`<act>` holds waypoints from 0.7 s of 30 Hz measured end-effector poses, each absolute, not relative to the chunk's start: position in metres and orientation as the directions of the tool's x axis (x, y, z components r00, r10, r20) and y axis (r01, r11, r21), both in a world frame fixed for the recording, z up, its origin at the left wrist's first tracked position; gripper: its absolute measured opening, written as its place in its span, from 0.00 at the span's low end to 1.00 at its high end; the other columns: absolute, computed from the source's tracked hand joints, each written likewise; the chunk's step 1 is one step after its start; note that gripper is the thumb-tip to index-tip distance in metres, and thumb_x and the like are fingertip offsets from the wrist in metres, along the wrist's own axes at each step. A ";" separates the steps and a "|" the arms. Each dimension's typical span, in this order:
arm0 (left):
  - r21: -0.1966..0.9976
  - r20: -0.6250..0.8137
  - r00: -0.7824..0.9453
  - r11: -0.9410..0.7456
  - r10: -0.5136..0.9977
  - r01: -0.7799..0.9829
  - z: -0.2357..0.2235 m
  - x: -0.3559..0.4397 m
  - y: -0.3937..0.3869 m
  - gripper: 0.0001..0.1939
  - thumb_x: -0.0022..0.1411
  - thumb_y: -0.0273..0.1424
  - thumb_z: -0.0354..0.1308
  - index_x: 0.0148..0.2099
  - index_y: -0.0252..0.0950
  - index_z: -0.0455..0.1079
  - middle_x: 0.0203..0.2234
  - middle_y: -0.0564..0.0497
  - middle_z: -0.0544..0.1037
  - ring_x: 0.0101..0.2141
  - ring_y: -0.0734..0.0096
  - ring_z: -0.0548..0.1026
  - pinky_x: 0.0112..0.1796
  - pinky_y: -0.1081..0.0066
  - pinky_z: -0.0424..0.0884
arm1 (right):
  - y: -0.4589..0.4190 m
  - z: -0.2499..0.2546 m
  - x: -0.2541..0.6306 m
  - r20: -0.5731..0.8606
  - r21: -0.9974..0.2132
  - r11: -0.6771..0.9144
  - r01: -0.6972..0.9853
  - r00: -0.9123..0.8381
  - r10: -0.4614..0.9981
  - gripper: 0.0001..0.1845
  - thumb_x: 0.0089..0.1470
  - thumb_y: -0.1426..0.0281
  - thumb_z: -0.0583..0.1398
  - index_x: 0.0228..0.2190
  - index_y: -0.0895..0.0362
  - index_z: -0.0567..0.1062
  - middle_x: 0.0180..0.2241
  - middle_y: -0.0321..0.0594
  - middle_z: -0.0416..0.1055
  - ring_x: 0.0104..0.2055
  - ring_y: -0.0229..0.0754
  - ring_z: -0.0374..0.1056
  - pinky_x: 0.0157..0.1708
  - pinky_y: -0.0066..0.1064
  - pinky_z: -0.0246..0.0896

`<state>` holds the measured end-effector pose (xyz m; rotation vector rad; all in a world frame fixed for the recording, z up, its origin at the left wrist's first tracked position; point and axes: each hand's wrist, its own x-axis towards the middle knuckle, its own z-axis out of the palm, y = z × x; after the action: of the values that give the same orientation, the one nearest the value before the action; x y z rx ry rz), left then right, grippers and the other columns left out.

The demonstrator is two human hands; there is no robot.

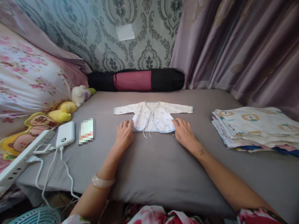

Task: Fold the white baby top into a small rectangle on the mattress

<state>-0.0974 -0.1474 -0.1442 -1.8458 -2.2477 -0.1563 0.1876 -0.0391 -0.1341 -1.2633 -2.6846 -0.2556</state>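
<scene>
A small white baby shirt (154, 116) with light blue trim and a faint print lies front up on the grey sheet. Its sleeves stretch out to both sides, and thin ties hang at the front opening. At the shirt's lower left corner, my left hand (125, 133) is closed on the edge, with the fingers bent. My right hand (185, 132) pinches the lower right corner near the hem. The fingertips of both hands are partly hidden against the cloth.
Folded printed cloths (254, 124) form a stack at the right. To the left are a white power bank (65, 133) with cables, a power strip (25, 155), a blurred packet (86, 130) and plush toys (80, 95). A black and maroon bolster (133, 80) lies along the wall.
</scene>
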 end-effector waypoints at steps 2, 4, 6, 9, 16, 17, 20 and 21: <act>-0.047 0.228 -0.151 0.166 0.962 0.985 -0.136 -0.090 -0.149 0.28 0.56 0.22 0.50 0.60 0.34 0.60 0.52 0.39 0.68 0.48 0.52 0.66 0.44 0.59 0.63 | -0.046 -0.126 0.187 0.209 0.085 0.677 0.731 -0.677 0.705 0.26 0.54 0.82 0.50 0.54 0.60 0.66 0.52 0.52 0.64 0.49 0.51 0.60 0.46 0.38 0.51; -0.012 0.209 -0.121 0.126 0.971 0.992 -0.127 -0.079 -0.146 0.23 0.59 0.23 0.48 0.57 0.35 0.63 0.49 0.41 0.71 0.46 0.54 0.67 0.43 0.60 0.63 | -0.052 -0.119 0.180 0.202 0.054 0.722 0.690 -0.716 0.669 0.23 0.55 0.81 0.50 0.52 0.59 0.68 0.52 0.51 0.65 0.50 0.50 0.59 0.47 0.39 0.51; 0.041 0.180 -0.083 0.077 0.980 0.996 -0.120 -0.065 -0.137 0.17 0.63 0.25 0.47 0.52 0.35 0.67 0.44 0.43 0.73 0.44 0.57 0.69 0.42 0.61 0.63 | -0.055 -0.114 0.166 0.178 -0.004 0.761 0.649 -0.749 0.639 0.17 0.59 0.77 0.50 0.48 0.58 0.70 0.48 0.49 0.67 0.48 0.49 0.61 0.46 0.37 0.53; 0.095 0.127 -0.054 0.042 0.990 0.995 -0.115 -0.045 -0.120 0.12 0.65 0.27 0.47 0.46 0.34 0.69 0.39 0.43 0.75 0.43 0.59 0.70 0.43 0.63 0.64 | -0.056 -0.113 0.139 0.121 -0.064 0.781 0.621 -0.772 0.624 0.13 0.63 0.71 0.50 0.43 0.57 0.72 0.44 0.46 0.69 0.48 0.47 0.62 0.46 0.34 0.55; 0.123 0.017 -0.237 0.234 0.971 0.964 -0.130 -0.039 -0.109 0.12 0.65 0.32 0.51 0.45 0.32 0.70 0.40 0.41 0.74 0.45 0.59 0.71 0.45 0.66 0.65 | -0.044 -0.126 0.105 0.002 -0.054 0.682 0.729 -0.683 0.730 0.14 0.62 0.66 0.52 0.44 0.60 0.70 0.45 0.49 0.69 0.45 0.47 0.68 0.41 0.32 0.60; 0.137 0.016 -0.255 0.250 0.967 0.959 -0.132 -0.041 -0.109 0.12 0.65 0.32 0.50 0.46 0.32 0.69 0.41 0.41 0.73 0.46 0.60 0.71 0.44 0.67 0.65 | -0.042 -0.127 0.105 -0.011 -0.050 0.671 0.740 -0.672 0.741 0.14 0.62 0.67 0.51 0.44 0.60 0.70 0.44 0.50 0.69 0.45 0.47 0.69 0.41 0.32 0.61; 0.155 0.005 -0.295 0.291 0.956 0.944 -0.135 -0.047 -0.109 0.12 0.66 0.29 0.47 0.45 0.32 0.70 0.41 0.41 0.74 0.45 0.60 0.72 0.42 0.68 0.66 | -0.034 -0.129 0.103 -0.030 -0.046 0.650 0.759 -0.651 0.758 0.14 0.60 0.72 0.50 0.43 0.60 0.72 0.43 0.51 0.71 0.44 0.46 0.71 0.40 0.31 0.60; 0.151 0.000 -0.304 0.301 0.953 0.942 -0.135 -0.048 -0.108 0.12 0.66 0.28 0.46 0.44 0.32 0.71 0.40 0.41 0.74 0.45 0.60 0.72 0.41 0.68 0.67 | -0.030 -0.130 0.103 -0.033 -0.059 0.640 0.766 -0.643 0.765 0.14 0.59 0.73 0.50 0.42 0.60 0.73 0.43 0.52 0.72 0.44 0.46 0.71 0.40 0.31 0.60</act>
<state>-0.0479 -0.1084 -0.1348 -1.9018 -2.6046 -0.1982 0.1029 -0.0301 -0.1298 -1.3301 -2.8499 0.1069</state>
